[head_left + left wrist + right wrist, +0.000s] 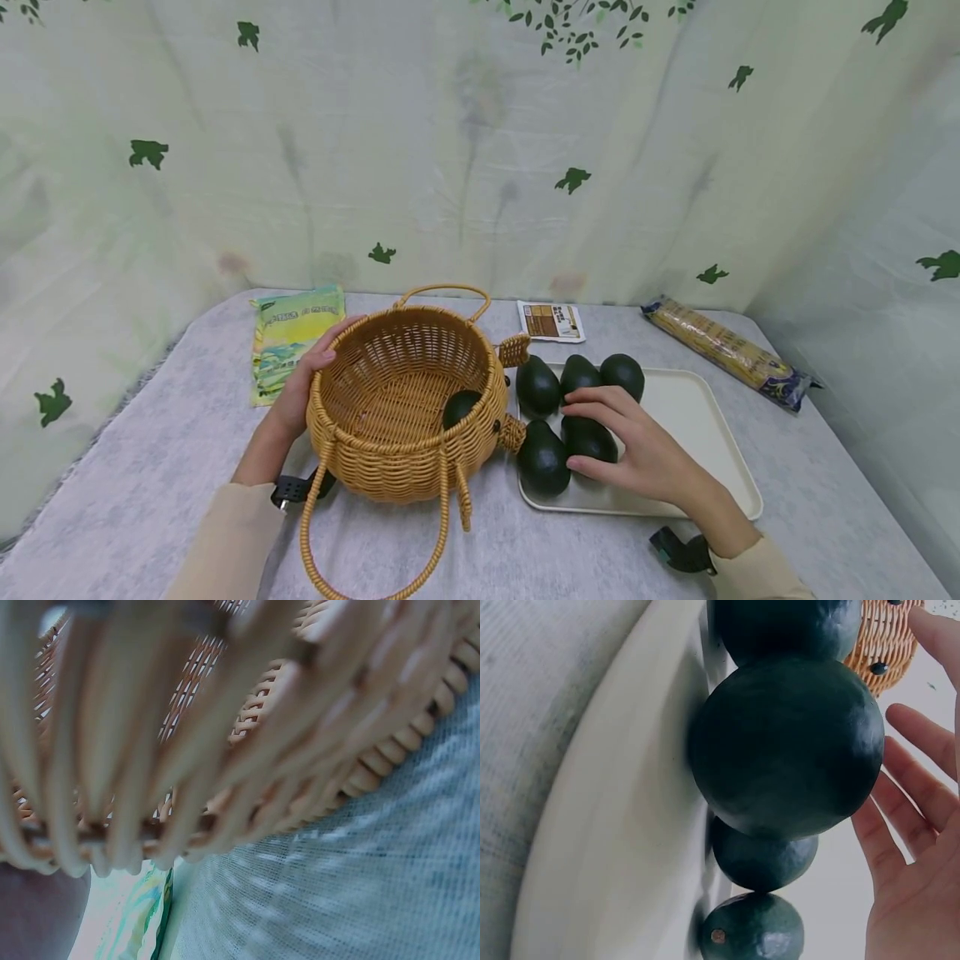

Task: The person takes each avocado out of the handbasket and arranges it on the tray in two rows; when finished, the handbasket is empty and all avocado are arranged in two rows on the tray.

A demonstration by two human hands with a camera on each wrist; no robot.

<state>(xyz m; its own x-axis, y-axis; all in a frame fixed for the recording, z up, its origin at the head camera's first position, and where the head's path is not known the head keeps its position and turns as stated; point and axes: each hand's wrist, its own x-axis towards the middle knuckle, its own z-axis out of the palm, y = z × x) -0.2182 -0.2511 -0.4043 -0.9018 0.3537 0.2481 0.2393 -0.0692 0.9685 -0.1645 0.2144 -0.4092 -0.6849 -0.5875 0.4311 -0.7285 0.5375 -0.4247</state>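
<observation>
A round wicker basket (412,492) with two looped handles stands on the table, with one dark green avocado (459,408) inside at its right. My left hand (300,387) rests along the basket's left outer side, its fingers against the rim. Several more avocados (543,458) lie on a cream tray (690,417) right of the basket. My right hand (637,442) reaches over the front right avocado (588,438), its fingers and thumb spread about it. The right wrist view shows a gap between the fingers (922,780) and the nearest large avocado (787,746).
A yellow-green packet (296,333) lies behind my left hand. At the back are a small white-and-brown packet (551,322) and a long bag of noodle-like sticks (723,350). The basket's front handle (375,593) hangs toward the near side. A leaf-patterned curtain (450,167) encloses the table.
</observation>
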